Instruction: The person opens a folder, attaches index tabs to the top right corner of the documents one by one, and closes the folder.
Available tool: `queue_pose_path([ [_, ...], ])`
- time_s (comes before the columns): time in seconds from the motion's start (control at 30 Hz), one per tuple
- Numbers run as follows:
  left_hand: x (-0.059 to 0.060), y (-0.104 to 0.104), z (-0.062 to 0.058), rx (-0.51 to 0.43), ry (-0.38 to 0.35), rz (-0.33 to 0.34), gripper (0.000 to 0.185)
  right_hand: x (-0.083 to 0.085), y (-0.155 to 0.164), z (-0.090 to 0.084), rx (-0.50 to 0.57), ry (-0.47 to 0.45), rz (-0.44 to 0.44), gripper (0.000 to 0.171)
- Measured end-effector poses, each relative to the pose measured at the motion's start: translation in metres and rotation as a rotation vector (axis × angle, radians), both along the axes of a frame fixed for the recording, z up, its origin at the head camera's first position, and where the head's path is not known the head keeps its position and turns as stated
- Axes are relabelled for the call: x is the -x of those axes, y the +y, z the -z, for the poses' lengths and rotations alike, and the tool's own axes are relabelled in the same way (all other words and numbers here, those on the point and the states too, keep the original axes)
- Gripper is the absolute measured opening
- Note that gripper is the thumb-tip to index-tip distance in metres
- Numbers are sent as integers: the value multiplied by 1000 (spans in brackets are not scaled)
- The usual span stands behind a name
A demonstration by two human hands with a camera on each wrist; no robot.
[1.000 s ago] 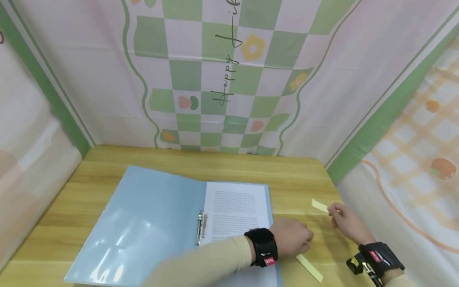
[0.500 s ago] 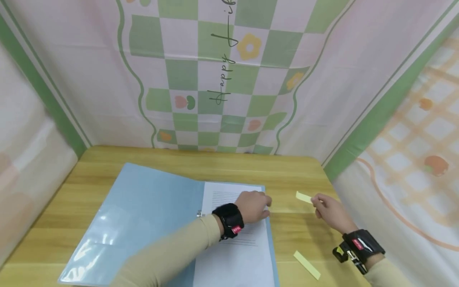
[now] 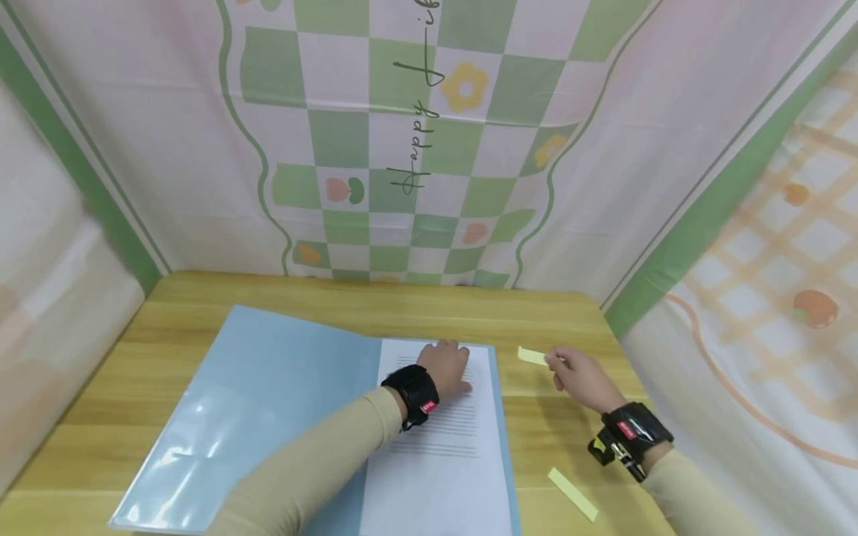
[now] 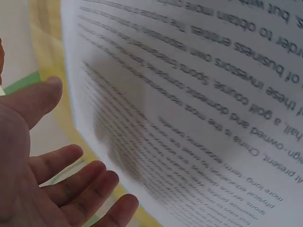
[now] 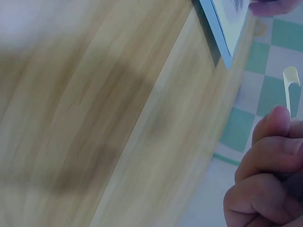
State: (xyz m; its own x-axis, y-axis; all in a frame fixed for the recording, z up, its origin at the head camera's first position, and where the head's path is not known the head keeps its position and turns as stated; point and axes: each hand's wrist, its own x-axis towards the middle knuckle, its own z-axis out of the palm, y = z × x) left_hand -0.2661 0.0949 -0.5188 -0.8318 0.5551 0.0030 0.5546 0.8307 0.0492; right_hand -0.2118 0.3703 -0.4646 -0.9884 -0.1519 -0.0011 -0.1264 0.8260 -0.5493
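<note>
Two yellow sticky strips are in view, one open blue folder [image 3: 268, 402], and one printed sheet [image 3: 442, 454] lying in the folder's right half on the wooden table [image 3: 550, 320]. The right hand [image 3: 582, 378] pinches one sticky strip [image 3: 532, 356] between thumb and fingertips, holding it above the table just right of the folder's far right corner. The strip's long axis runs roughly left to right in the head view, and its free end points left towards the sheet. The second sticky strip [image 3: 573, 494] lies flat on the table near the right forearm, its long axis diagonal. The left hand [image 3: 447, 368] rests on the upper part of the printed sheet with fingers spread and fairly straight, gripping nothing.
</note>
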Motion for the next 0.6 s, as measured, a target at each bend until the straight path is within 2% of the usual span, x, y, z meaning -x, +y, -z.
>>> queue_pose_path([
  [0.2,-6,-5,4,65,16,20,73,15,-8,14,24,-28,-20,30],
  [0.33,-9,-5,9,73,15,15,78,26,-15,23,29,-31,-45,31],
  [0.6,-12,-3,11,100,41,10,81,47,-24,43,41,-85,-100,37],
])
